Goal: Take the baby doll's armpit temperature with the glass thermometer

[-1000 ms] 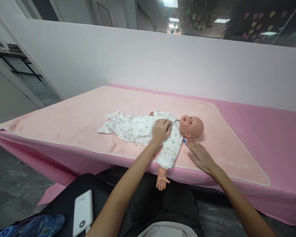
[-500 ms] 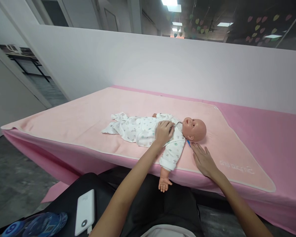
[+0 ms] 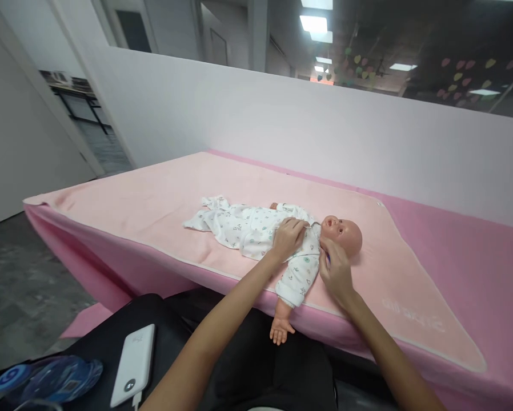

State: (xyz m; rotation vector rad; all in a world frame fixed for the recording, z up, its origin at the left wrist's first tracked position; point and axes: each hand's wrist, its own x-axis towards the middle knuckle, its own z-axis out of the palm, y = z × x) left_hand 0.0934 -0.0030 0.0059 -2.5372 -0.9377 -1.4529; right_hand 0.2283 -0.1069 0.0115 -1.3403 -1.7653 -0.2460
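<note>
A baby doll (image 3: 340, 234) lies on its back, head to the right, dressed in a white patterned romper (image 3: 256, 225). My left hand (image 3: 288, 235) rests on the doll's chest, its fingers curled on the romper front below the neck. At the collar, my right hand (image 3: 337, 267) is closed, thumb and fingers pinched beside the doll's neck on the romper's edge. A small blue thing (image 3: 328, 259) shows in the gap of my right hand; its kind is mostly hidden. The doll's near arm (image 3: 282, 322) hangs over the table edge.
A light pink mat (image 3: 153, 194) covers the darker pink tablecloth (image 3: 475, 245), with a white wall (image 3: 303, 131) behind. On a black seat at lower left are a white power bank (image 3: 133, 362) with a cable and a water bottle (image 3: 55, 379).
My right hand has moved left and up from the mat to the doll's collar, and its stretched fingers have closed. My left hand stays on the chest. The view has shifted slightly.
</note>
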